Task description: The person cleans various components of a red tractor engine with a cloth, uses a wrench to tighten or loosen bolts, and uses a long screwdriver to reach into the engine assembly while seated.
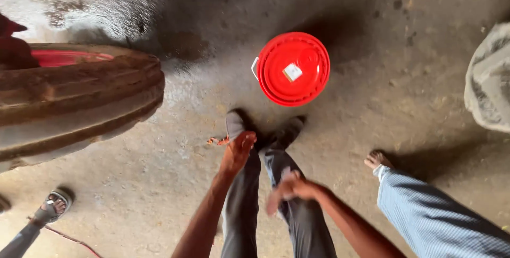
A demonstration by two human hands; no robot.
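Rough concrete floor; our empty, loosely open left hand point(237, 152) and right hand point(289, 189) hang just short of the lidded red bucket point(292, 68).

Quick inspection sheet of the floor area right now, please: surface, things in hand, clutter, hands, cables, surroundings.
Surface: dusty concrete floor, damp patch at top.
Job's things: small reddish-orange piece beside the left hand; red-lidded bucket ahead of the feet.
Clutter: nothing seen.
Hands: left hand extended, fingers loose; right hand in front of the thigh, empty.
Cables: thin red cord, lower left.
Surroundings: large muddy tyre left; pale sack right; two bystanders' feet.
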